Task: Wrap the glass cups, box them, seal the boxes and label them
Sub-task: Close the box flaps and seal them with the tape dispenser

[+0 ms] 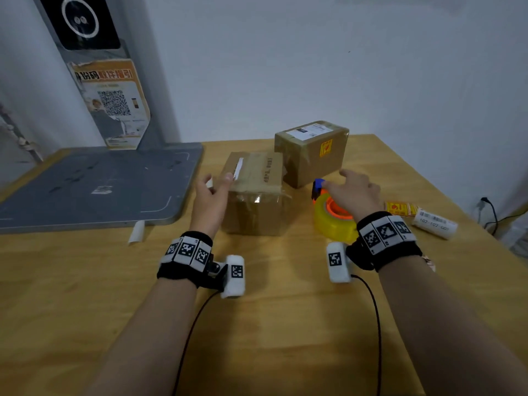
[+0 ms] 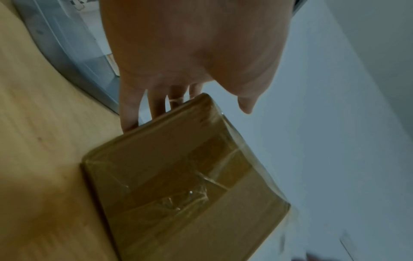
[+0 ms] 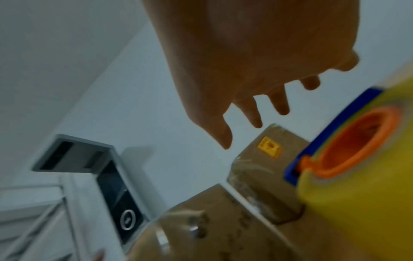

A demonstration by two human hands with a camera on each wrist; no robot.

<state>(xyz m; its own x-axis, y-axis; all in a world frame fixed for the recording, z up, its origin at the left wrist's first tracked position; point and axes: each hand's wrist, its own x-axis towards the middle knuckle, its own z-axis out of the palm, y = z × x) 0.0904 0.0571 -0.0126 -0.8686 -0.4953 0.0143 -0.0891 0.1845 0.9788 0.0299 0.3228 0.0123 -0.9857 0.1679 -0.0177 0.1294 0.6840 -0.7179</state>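
Observation:
A taped cardboard box (image 1: 254,192) (image 2: 185,185) (image 3: 201,229) stands mid-table with a white strip on its top. My left hand (image 1: 214,187) (image 2: 185,98) is at its left upper edge, fingers straight and reaching down behind that side. A second sealed box (image 1: 313,151) (image 3: 266,166) with a white label and a yellow sticker stands behind it. A yellow tape dispenser (image 1: 333,215) (image 3: 357,176) with an orange core and blue cutter lies to the right. My right hand (image 1: 351,187) (image 3: 257,113) hovers over it, fingers spread, holding nothing.
A grey scale platform (image 1: 94,187) with an upright screen post (image 1: 94,67) fills the table's left back. A white label roll (image 1: 435,222) and yellow stickers (image 1: 400,208) lie at the right. A paper scrap (image 1: 137,231) lies by the platform's front edge.

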